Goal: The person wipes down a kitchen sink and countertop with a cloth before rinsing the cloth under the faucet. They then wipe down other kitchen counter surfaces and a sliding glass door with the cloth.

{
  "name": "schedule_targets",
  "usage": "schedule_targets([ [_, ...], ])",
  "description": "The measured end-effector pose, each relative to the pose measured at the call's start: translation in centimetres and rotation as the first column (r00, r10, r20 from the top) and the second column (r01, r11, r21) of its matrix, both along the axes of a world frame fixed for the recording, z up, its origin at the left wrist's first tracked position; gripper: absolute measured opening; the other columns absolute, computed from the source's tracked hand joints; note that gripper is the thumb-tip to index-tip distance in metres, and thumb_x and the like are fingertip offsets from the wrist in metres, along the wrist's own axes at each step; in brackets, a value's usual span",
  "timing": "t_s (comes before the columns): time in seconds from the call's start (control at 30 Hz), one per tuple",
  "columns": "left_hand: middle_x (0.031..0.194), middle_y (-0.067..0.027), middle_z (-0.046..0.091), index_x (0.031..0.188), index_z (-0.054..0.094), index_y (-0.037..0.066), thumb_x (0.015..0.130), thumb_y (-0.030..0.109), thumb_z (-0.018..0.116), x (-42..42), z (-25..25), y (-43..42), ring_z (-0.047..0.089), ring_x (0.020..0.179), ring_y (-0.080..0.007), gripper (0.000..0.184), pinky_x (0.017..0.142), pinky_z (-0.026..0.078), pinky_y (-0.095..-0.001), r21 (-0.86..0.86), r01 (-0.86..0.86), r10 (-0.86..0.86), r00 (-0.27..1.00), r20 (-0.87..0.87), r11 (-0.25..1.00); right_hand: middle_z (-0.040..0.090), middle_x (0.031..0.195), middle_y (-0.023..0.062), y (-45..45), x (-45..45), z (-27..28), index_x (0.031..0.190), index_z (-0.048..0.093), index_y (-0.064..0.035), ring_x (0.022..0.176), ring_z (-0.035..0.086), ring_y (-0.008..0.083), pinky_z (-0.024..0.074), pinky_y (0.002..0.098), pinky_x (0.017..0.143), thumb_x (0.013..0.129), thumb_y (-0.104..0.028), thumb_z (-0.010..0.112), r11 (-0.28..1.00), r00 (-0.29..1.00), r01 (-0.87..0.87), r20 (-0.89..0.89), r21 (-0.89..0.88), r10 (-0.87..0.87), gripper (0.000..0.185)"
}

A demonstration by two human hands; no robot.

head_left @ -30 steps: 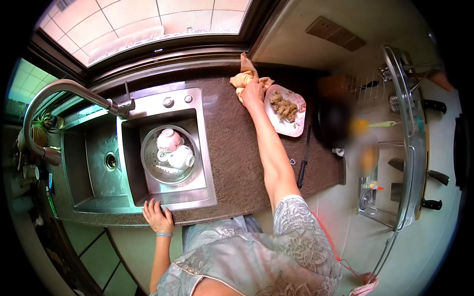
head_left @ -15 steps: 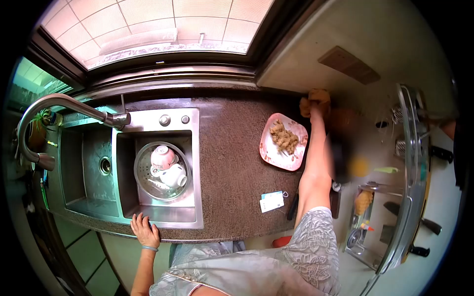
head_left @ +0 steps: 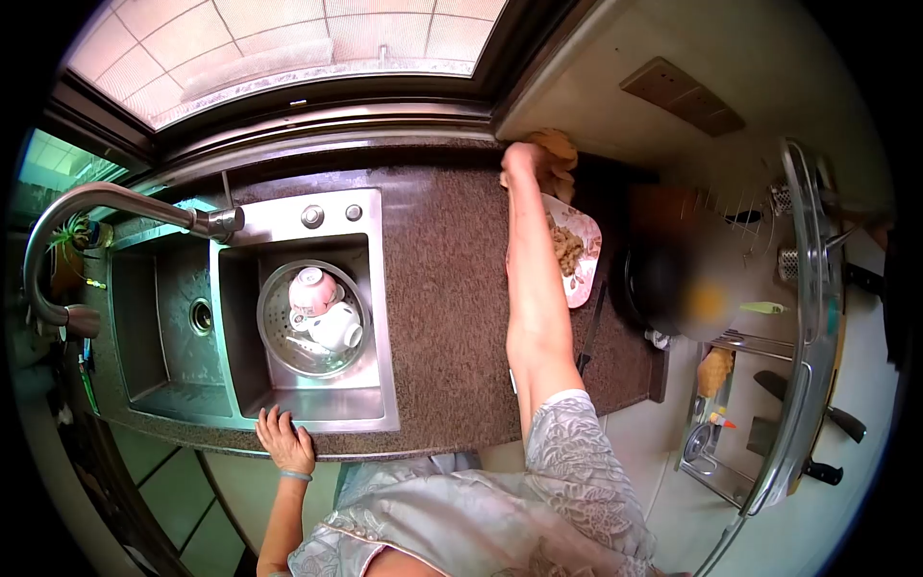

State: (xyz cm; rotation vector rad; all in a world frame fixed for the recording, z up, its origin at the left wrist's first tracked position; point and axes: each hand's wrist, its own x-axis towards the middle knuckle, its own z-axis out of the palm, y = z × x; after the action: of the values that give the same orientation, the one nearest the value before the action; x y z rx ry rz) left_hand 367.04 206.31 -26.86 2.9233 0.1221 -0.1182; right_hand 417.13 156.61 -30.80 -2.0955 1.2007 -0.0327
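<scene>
At the back of the counter, below the window corner, my right hand (head_left: 524,160) is closed on a crumpled tan cloth (head_left: 557,154). My right forearm passes over the left part of a pink-rimmed square plate (head_left: 583,279), which bears a heap of light brown food (head_left: 567,248). My left hand (head_left: 283,439) lies flat with its fingers spread on the front edge of the steel sink (head_left: 336,417). Behind it, inside the right basin, stands a round perforated metal colander (head_left: 276,337) with a pink bowl (head_left: 312,290) and white cups (head_left: 336,327).
A curved faucet (head_left: 125,192) arches over the left basin. Right of the plate lies a knife (head_left: 584,362), partly behind my arm. Farther right stand a dark pan (head_left: 663,288), partly blurred, and a metal rack (head_left: 804,288) holding knives and utensils.
My right hand has moved left along the back of the counter with the cloth, from right of the plate to its left. A white tag is now mostly behind my arm. My left hand stays put.
</scene>
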Motion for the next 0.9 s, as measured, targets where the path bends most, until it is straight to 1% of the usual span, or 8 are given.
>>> schedule_targets([
  [0.23, 0.132, -0.0168, 0.045, 0.115, 0.054, 0.003, 0.085, 0.026, 0.051, -0.1, 0.1, 0.1, 0.031, 0.134, -0.0405, 0.038, 0.112, 0.019, -0.0585, 0.003, -0.005, 0.005, 0.999, 0.044, 1.0, 0.043, 0.136, 0.0317, 14.3, -2.8, 4.0, 0.131, 0.042, 0.0124, 0.126, 0.047, 0.0388, 0.0364, 0.043, 0.107, 0.087, -0.015, 0.056, 0.967, 0.996, 0.004, -0.085, -0.253, -0.027, 0.053],
  [0.47, 0.131, -0.0154, 0.047, 0.117, 0.053, 0.006, 0.085, 0.026, 0.053, -0.5, -0.1, 0.2, 0.035, 0.132, -0.0399, 0.037, 0.111, 0.021, -0.0566, -0.004, 0.014, -0.014, 0.994, 0.105, 1.0, 0.049, 0.12, 0.0328, 30.7, -6.4, 1.2, 0.136, 0.028, 0.002, 0.115, 0.048, 0.0435, 0.0373, 0.046, 0.1, 0.078, -0.011, 0.066, 0.854, 0.761, -0.488, 0.392, -0.181, 0.518, 0.071],
  [0.6, 0.13, -0.0154, 0.048, 0.115, 0.055, 0.005, 0.083, 0.028, 0.056, -0.7, -0.5, 0.6, 0.034, 0.132, -0.0394, 0.039, 0.112, 0.021, -0.0564, -0.034, 0.001, 0.003, 0.992, 0.124, 0.999, 0.053, 0.118, 0.0286, 37.2, -6.1, -2.7, 0.133, 0.041, -0.0041, 0.116, 0.05, 0.0393, 0.0419, 0.0453, 0.098, 0.078, 0.005, 0.046, 0.519, 0.34, -0.853, 0.8, 0.042, 0.494, 0.056],
  [0.67, 0.13, -0.0145, 0.048, 0.115, 0.054, 0.006, 0.084, 0.027, 0.055, -0.7, -0.4, 0.7, 0.036, 0.131, -0.0393, 0.038, 0.111, 0.023, -0.0557, -0.041, 0.012, -0.006, 0.99, 0.142, 0.999, 0.064, 0.107, 0.0162, 37.4, -9.1, 2.3, 0.122, 0.053, -0.0061, 0.086, 0.067, 0.0262, 0.0564, 0.0346, 0.067, 0.088, 0.0, 0.04, 0.308, 0.617, -0.784, 0.732, 0.539, 0.289, 0.038],
  [0.73, 0.13, -0.0141, 0.049, 0.114, 0.055, 0.007, 0.084, 0.027, 0.055, -0.7, -0.3, 0.7, 0.036, 0.13, -0.0387, 0.037, 0.11, 0.024, -0.056, -0.058, 0.004, 0.006, 0.986, 0.167, 0.998, 0.067, 0.098, 0.012, 34.2, -11.6, 8.3, 0.116, 0.058, -0.0074, 0.072, 0.067, 0.0205, 0.0557, 0.0293, 0.055, 0.095, -0.011, 0.04, -0.17, 0.551, -0.8, 0.817, 0.576, 0.17, 0.028],
  [0.8, 0.129, -0.0144, 0.049, 0.114, 0.056, 0.007, 0.083, 0.027, 0.057, -0.6, 0.1, 0.7, 0.037, 0.13, -0.039, 0.036, 0.11, 0.025, -0.056, -0.079, 0.002, 0.012, 0.985, 0.175, 0.997, 0.067, 0.092, 0.0099, 32.6, -13.0, 11.4, 0.112, 0.061, -0.0086, 0.076, 0.068, 0.0196, 0.0579, 0.0298, 0.061, 0.099, -0.021, 0.039, -0.144, 0.531, -0.841, 0.847, 0.521, -0.037, 0.028],
  [0.87, 0.128, -0.0147, 0.049, 0.114, 0.056, 0.007, 0.083, 0.026, 0.058, -0.6, 0.0, 0.9, 0.037, 0.129, -0.0392, 0.036, 0.11, 0.025, -0.056, -0.087, -0.01, 0.024, 0.985, 0.171, 0.996, 0.065, 0.108, 0.0088, 28.8, -11.3, 8.2, 0.117, 0.058, -0.0064, 0.091, 0.067, 0.0204, 0.0588, 0.0337, 0.08, 0.095, -0.006, 0.037, 0.184, 0.516, -0.844, 0.856, 0.504, 0.024, 0.03],
  [0.9, 0.127, -0.0149, 0.05, 0.113, 0.056, 0.006, 0.083, 0.025, 0.058, -0.6, 0.3, 0.9, 0.037, 0.129, -0.0392, 0.036, 0.11, 0.025, -0.0558, -0.095, -0.017, 0.032, 0.986, 0.163, 0.995, 0.063, 0.113, 0.0078, 25.6, -9.7, 4.8, 0.12, 0.057, -0.0071, 0.099, 0.065, 0.0203, 0.0549, 0.0332, 0.09, 0.093, -0.001, 0.034, 0.531, 0.328, -0.837, 0.896, 0.129, 0.299, 0.036],
])
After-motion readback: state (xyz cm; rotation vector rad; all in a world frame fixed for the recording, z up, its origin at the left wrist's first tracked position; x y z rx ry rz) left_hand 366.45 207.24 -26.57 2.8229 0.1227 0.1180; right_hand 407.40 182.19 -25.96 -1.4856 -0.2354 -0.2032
